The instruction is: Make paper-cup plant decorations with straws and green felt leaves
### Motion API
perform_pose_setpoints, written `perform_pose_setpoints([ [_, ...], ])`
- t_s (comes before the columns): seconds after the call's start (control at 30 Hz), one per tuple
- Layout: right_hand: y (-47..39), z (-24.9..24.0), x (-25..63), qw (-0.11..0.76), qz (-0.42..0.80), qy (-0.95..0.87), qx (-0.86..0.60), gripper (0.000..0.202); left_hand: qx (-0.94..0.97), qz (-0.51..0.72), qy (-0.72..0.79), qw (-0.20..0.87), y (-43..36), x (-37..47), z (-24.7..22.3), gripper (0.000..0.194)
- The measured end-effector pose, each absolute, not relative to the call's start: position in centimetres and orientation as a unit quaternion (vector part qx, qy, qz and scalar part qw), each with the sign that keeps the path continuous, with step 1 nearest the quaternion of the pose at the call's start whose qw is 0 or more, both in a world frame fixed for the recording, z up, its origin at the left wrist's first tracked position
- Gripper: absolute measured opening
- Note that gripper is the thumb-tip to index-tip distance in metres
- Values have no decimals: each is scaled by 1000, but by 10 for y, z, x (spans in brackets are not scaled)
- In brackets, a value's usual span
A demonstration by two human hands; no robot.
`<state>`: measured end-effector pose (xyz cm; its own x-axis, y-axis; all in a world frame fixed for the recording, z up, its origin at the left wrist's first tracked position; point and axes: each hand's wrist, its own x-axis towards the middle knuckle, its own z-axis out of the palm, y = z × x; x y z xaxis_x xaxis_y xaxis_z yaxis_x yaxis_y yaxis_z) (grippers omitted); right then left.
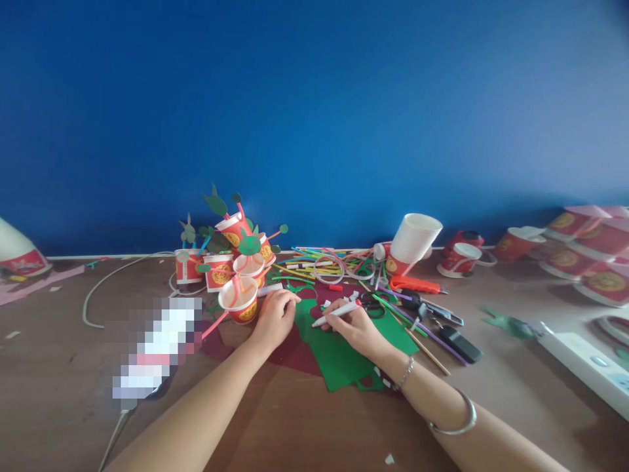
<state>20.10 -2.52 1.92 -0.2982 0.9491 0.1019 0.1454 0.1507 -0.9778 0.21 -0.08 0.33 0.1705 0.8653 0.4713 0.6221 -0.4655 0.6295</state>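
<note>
Short of the surface's far edge, right hand pinches the marker, likely light, stiff, best gripped mid-barrel; left hand curls, grasp unclear, beside probably bendy green paper.

A slim white marker, red at its rear end, slants low over a sheet of bright green paper, its tip pointing left. The angular, straight-edged sheet lies spread on the brown table.

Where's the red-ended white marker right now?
Just right of centre in the head view: the marker is held in the right hand, slanting over the green sheet with its tip to the left.
</note>
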Motion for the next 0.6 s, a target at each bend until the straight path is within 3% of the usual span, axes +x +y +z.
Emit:
perform_pose_setpoints([
  [0.6,-27,21,200,396,509,-637,-423,25,749,407,500,155,-2,3,4,21],
])
